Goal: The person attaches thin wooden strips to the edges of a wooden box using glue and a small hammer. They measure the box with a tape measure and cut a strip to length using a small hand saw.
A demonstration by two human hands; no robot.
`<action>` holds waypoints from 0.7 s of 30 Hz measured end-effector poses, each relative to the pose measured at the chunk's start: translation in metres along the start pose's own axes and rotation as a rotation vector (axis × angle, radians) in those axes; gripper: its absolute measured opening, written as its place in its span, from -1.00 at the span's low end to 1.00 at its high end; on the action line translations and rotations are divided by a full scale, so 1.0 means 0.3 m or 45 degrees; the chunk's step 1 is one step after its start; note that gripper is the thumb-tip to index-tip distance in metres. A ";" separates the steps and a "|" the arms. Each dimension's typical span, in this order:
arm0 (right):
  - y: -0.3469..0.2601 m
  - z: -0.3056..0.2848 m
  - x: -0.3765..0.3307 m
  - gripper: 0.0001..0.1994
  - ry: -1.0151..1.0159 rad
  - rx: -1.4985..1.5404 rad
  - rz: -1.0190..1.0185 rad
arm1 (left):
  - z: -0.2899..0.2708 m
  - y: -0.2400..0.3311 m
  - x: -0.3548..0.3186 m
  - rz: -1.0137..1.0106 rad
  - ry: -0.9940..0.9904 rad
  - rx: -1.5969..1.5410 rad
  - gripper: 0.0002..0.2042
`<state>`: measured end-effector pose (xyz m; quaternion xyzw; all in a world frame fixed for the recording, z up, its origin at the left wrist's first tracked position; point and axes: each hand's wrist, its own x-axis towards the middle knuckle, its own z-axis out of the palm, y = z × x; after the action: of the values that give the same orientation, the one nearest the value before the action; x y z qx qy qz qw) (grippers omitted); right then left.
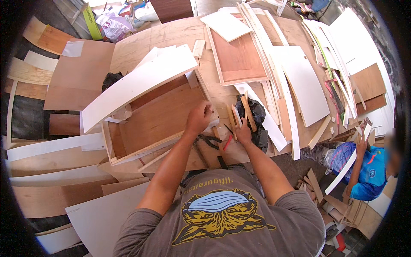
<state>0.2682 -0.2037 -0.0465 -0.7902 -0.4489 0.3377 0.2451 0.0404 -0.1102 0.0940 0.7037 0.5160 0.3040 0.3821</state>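
A plywood box (pixel 158 120) with white-faced sides lies open on the wooden worktable (pixel 171 36). My left hand (pixel 199 118) is closed on the box's right edge near its front corner. Just to the right, my right hand (pixel 244 132) reaches into a black plastic bag (pixel 256 115); its fingers are curled, and what they hold is hidden. A wooden stick (pixel 248 113) lies across the bag. Pliers (pixel 209 141) and a red-handled tool (pixel 227 142) rest on the table between my hands.
A framed plywood panel (pixel 237 58) and several white boards and strips (pixel 299 81) cover the table's right side. Loose plywood sheets (pixel 81 73) lie at the left. A person in a blue shirt (pixel 368 169) sits low at the right holding a white strip.
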 end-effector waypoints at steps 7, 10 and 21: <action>-0.037 0.016 -0.021 -0.43 0.119 0.050 -0.132 | 0.015 -0.026 -0.003 0.097 0.107 -0.013 -0.83; -0.058 0.030 0.018 -0.49 0.402 0.076 -0.456 | 0.007 0.014 0.004 0.112 0.084 -0.043 -0.84; -0.627 -0.081 -0.091 -0.53 0.283 0.515 -0.834 | -0.014 -0.030 0.048 -0.214 0.256 -0.548 -0.70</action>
<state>0.1742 -0.1398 0.1079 -0.5727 -0.5722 0.2358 0.5376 0.0365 -0.0937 0.0891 0.5270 0.5314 0.4426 0.4939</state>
